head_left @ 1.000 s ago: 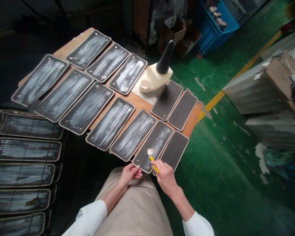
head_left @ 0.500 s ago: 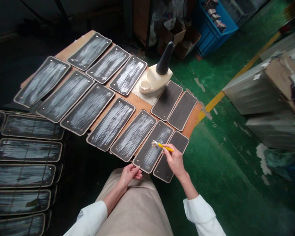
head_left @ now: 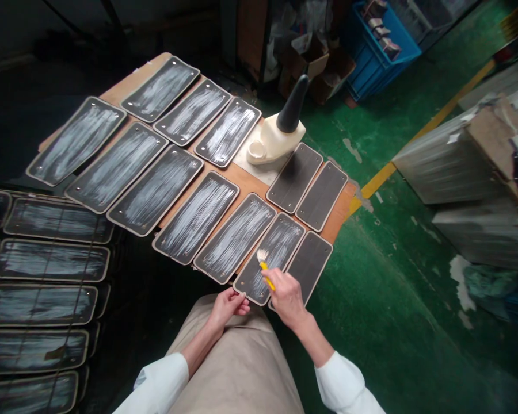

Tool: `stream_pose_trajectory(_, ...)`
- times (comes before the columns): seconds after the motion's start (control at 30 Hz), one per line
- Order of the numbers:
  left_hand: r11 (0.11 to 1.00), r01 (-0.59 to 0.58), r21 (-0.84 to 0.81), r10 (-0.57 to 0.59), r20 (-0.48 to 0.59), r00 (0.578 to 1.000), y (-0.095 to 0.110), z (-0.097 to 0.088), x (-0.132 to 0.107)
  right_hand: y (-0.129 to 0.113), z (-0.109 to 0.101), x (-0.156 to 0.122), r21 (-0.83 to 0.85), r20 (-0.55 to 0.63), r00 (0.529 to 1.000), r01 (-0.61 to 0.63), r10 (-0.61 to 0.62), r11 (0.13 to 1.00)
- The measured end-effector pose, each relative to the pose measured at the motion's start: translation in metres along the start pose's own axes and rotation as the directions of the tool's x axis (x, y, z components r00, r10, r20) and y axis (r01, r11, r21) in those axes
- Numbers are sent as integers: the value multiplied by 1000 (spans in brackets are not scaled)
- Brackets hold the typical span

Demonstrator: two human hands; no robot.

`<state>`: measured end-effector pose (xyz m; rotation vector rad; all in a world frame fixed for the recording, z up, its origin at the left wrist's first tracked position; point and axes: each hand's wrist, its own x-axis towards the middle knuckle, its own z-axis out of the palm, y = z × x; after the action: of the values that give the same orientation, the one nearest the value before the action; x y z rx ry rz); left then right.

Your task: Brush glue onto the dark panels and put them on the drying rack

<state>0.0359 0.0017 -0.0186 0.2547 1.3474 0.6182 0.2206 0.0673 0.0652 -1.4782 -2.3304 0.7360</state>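
My right hand [head_left: 288, 296] is closed round the yellow handle of a paintbrush [head_left: 264, 265]. The pale bristles meet a dark rectangular panel [head_left: 288, 231] with rounded corners, a light rim and white streaks over its middle. At that panel's near corner, the thumb and fingers of my left hand [head_left: 229, 306] pinch its edge. Partly behind my right hand lies a plain dark panel [head_left: 311, 259] without streaks. To the left, a panel [head_left: 235, 238] carries thick white streaks, as do several more beyond it.
The panels lie on a brown board [head_left: 341, 207]. On it stands a cream bottle [head_left: 280, 138] with a black cone top. A rack of streaked panels [head_left: 47, 259] is at the left. Behind are a blue crate [head_left: 371, 69] and cardboard boxes [head_left: 315, 60]; grey stacks [head_left: 440, 167] stand at right.
My right hand has moved the paintbrush toward me and slightly left along the panel, and the handle now points more toward me. My left hand stays at the panel's corner.
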Motion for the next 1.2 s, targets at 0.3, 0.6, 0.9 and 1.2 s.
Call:
stream_pose_trajectory(0.3, 1000, -2, 18, 2, 5, 1000, 4, 1, -4, 8, -11, -1, 516, 42, 973, -214, 225, 829)
stream_pose_trajectory(0.6, 1000, -16, 13, 17, -31, 999, 1, 1, -2, 40, -17, 23, 58, -249, 963, -93, 104, 994)
stream_pose_trajectory(0.9, 1000, -8, -7, 8, -19, 1000, -2, -1, -1, -31, 8, -42, 396, 141, 988, -112, 61, 911)
stream_pose_trajectory(1.2, 1000, -7, 25, 8, -29, 1000, 2, 1, -4, 34, -28, -10, 465, -135, 939, -221, 316, 857)
